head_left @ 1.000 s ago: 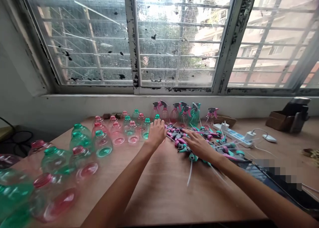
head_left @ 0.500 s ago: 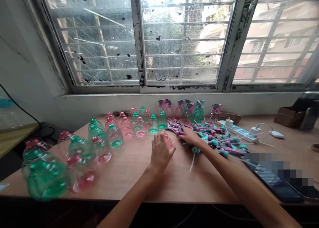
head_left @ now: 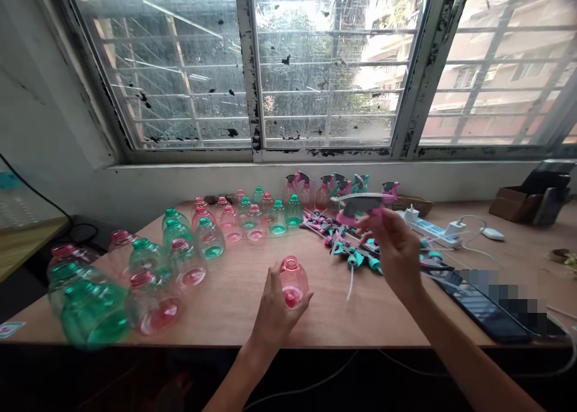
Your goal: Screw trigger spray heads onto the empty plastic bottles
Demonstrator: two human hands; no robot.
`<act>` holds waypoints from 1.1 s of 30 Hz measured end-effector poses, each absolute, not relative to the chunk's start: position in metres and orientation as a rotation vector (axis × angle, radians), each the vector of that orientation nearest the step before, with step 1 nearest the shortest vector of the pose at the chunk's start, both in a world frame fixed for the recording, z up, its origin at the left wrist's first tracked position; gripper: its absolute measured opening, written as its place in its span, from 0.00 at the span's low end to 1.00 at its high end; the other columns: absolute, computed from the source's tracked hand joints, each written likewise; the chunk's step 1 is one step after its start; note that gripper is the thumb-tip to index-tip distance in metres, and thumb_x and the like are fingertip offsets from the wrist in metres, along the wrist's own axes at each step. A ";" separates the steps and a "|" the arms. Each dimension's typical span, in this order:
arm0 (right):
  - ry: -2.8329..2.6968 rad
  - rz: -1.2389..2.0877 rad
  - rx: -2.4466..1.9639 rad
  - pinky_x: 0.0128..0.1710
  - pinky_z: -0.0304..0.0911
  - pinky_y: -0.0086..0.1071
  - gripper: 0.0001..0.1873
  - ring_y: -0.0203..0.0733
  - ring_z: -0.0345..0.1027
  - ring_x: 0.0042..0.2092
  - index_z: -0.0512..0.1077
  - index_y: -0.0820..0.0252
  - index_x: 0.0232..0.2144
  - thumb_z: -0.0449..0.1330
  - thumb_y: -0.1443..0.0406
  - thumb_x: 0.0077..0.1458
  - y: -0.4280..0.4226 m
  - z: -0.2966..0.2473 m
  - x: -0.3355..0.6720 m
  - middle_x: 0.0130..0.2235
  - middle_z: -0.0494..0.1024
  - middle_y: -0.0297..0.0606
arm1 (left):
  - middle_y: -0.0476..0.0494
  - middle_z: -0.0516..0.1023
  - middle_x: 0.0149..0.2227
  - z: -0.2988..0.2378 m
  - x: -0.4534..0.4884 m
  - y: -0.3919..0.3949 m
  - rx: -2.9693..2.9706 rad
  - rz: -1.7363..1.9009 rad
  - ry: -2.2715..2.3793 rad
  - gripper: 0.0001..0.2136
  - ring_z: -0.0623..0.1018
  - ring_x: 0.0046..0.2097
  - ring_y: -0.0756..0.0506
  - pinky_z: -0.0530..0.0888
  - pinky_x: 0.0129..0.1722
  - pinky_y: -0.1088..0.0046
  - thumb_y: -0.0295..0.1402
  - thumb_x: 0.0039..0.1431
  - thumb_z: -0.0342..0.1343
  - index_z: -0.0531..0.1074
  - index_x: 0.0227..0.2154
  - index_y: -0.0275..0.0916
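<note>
My left hand (head_left: 276,307) is wrapped round a clear pink bottle (head_left: 293,278) with an uncapped neck, near the table's front. Raised above the tabletop, my right hand (head_left: 396,250) grips a pink and grey spray trigger head (head_left: 363,205), which is slightly blurred. Below and behind it spreads a pile of spray heads (head_left: 336,238) in pink, teal and black with thin tubes. One teal spray head (head_left: 354,258) lies at the pile's near edge, its white tube pointing toward me.
Open pink and green bottles (head_left: 211,239) stand along the left and back of the table. Several bottles fitted with spray heads (head_left: 323,194) line the window wall. At right are a power strip (head_left: 433,229), a white mouse (head_left: 493,234), a phone (head_left: 487,310) and a cardboard box (head_left: 518,203).
My right hand has lifted a spray head up out of the pile. My left hand has come nearer me with the pink bottle, which now shows more fully.
</note>
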State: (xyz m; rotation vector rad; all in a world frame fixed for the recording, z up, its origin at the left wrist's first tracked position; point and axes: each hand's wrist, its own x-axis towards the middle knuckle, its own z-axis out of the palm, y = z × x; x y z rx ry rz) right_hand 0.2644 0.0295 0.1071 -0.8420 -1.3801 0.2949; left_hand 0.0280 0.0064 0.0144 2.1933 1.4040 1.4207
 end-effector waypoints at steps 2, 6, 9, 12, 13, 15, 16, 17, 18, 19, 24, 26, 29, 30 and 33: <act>-1.205 0.455 -0.646 0.30 0.69 0.33 0.08 0.44 0.75 0.36 0.70 0.51 0.41 0.58 0.55 0.65 -0.004 0.111 0.261 0.35 0.78 0.34 | 0.36 0.67 0.58 0.014 0.029 0.007 2.181 1.394 1.363 0.36 0.72 0.59 0.34 0.71 0.58 0.50 0.34 0.57 0.64 0.49 0.63 0.45; -0.991 0.539 -0.511 0.30 0.70 0.35 0.04 0.44 0.74 0.35 0.71 0.49 0.38 0.62 0.60 0.63 -0.044 0.105 0.254 0.35 0.78 0.33 | 0.34 0.67 0.57 0.011 0.032 0.002 2.276 1.367 1.333 0.38 0.72 0.58 0.33 0.73 0.57 0.49 0.30 0.53 0.65 0.49 0.63 0.44; -0.893 0.553 -0.466 0.32 0.71 0.35 0.02 0.42 0.74 0.33 0.72 0.49 0.37 0.63 0.62 0.63 -0.052 0.098 0.251 0.34 0.79 0.31 | 0.33 0.69 0.55 0.010 0.037 -0.004 2.459 1.399 1.286 0.37 0.73 0.56 0.32 0.74 0.54 0.49 0.30 0.55 0.64 0.50 0.63 0.44; -0.864 0.530 -0.436 0.32 0.72 0.36 0.05 0.42 0.75 0.33 0.73 0.52 0.34 0.66 0.62 0.60 -0.050 0.089 0.250 0.33 0.80 0.31 | 0.33 0.70 0.55 0.012 0.042 -0.009 2.651 1.425 1.226 0.34 0.74 0.54 0.33 0.74 0.53 0.49 0.29 0.58 0.61 0.51 0.64 0.43; -0.871 0.519 -0.437 0.32 0.72 0.36 0.05 0.42 0.75 0.32 0.73 0.53 0.34 0.67 0.62 0.59 -0.048 0.085 0.249 0.32 0.81 0.31 | 0.32 0.71 0.55 0.013 0.043 -0.010 2.689 1.426 1.222 0.34 0.74 0.53 0.33 0.74 0.53 0.50 0.29 0.58 0.61 0.52 0.64 0.42; -0.920 0.525 -0.484 0.33 0.72 0.36 0.06 0.42 0.76 0.32 0.74 0.55 0.35 0.67 0.61 0.59 -0.046 0.073 0.248 0.32 0.82 0.33 | 0.31 0.71 0.55 0.014 0.044 -0.011 2.719 1.427 1.244 0.33 0.74 0.52 0.34 0.74 0.52 0.51 0.29 0.57 0.62 0.54 0.63 0.39; -0.962 0.536 -0.522 0.33 0.72 0.36 0.06 0.43 0.76 0.32 0.75 0.55 0.35 0.66 0.60 0.60 -0.044 0.066 0.248 0.32 0.82 0.34 | 0.31 0.71 0.55 0.014 0.043 -0.011 2.721 1.423 1.262 0.33 0.74 0.52 0.34 0.74 0.53 0.52 0.30 0.57 0.62 0.55 0.63 0.38; -1.013 0.541 -0.561 0.33 0.72 0.36 0.06 0.43 0.76 0.32 0.75 0.56 0.36 0.65 0.59 0.61 -0.043 0.057 0.248 0.32 0.82 0.35 | 0.31 0.72 0.56 0.014 0.043 -0.011 2.725 1.422 1.281 0.33 0.74 0.53 0.34 0.73 0.53 0.52 0.30 0.57 0.62 0.55 0.64 0.38; -1.069 0.552 -0.598 0.32 0.72 0.36 0.07 0.45 0.77 0.32 0.76 0.56 0.36 0.64 0.59 0.61 -0.041 0.048 0.248 0.32 0.83 0.37 | 0.31 0.72 0.56 0.013 0.042 -0.011 2.731 1.421 1.295 0.34 0.74 0.53 0.34 0.73 0.54 0.52 0.31 0.57 0.62 0.55 0.64 0.38; -1.113 0.554 -0.632 0.32 0.73 0.36 0.08 0.46 0.77 0.32 0.77 0.56 0.36 0.65 0.58 0.60 -0.040 0.038 0.249 0.32 0.83 0.38 | 0.31 0.72 0.56 0.011 0.041 -0.011 2.739 1.424 1.307 0.34 0.74 0.53 0.34 0.72 0.54 0.53 0.32 0.58 0.62 0.55 0.64 0.37; -1.294 0.713 -0.863 0.40 0.76 0.40 0.11 0.53 0.78 0.38 0.81 0.57 0.34 0.68 0.55 0.55 -0.030 -0.003 0.259 0.33 0.84 0.42 | 0.31 0.73 0.56 0.007 0.045 -0.014 2.851 1.433 1.330 0.31 0.73 0.56 0.33 0.71 0.55 0.53 0.37 0.63 0.60 0.57 0.65 0.36; -1.305 0.782 -0.897 0.41 0.76 0.40 0.12 0.54 0.79 0.39 0.81 0.56 0.33 0.69 0.55 0.53 -0.025 -0.011 0.264 0.33 0.84 0.41 | 0.33 0.73 0.58 0.005 0.051 -0.016 2.936 1.404 1.350 0.27 0.70 0.60 0.33 0.65 0.60 0.48 0.32 0.65 0.57 0.59 0.65 0.39; -1.270 0.851 -0.915 0.47 0.74 0.43 0.12 0.56 0.78 0.44 0.80 0.56 0.36 0.70 0.56 0.52 -0.018 -0.019 0.270 0.39 0.84 0.42 | 0.38 0.72 0.61 0.003 0.058 -0.017 3.017 1.330 1.474 0.25 0.66 0.64 0.33 0.55 0.65 0.41 0.26 0.67 0.53 0.60 0.65 0.45; -1.243 0.866 -0.917 0.49 0.73 0.44 0.14 0.57 0.77 0.46 0.80 0.55 0.38 0.70 0.56 0.52 -0.015 -0.021 0.271 0.41 0.84 0.43 | 0.40 0.72 0.61 0.001 0.059 -0.017 3.028 1.302 1.512 0.25 0.66 0.64 0.34 0.52 0.66 0.40 0.27 0.68 0.52 0.59 0.65 0.47; -1.162 0.927 -0.887 0.48 0.75 0.46 0.20 0.58 0.77 0.48 0.78 0.53 0.45 0.72 0.57 0.49 -0.009 -0.026 0.271 0.45 0.84 0.44 | 0.44 0.71 0.62 -0.001 0.060 -0.017 3.026 1.287 1.561 0.22 0.65 0.65 0.35 0.47 0.67 0.40 0.34 0.70 0.50 0.60 0.65 0.51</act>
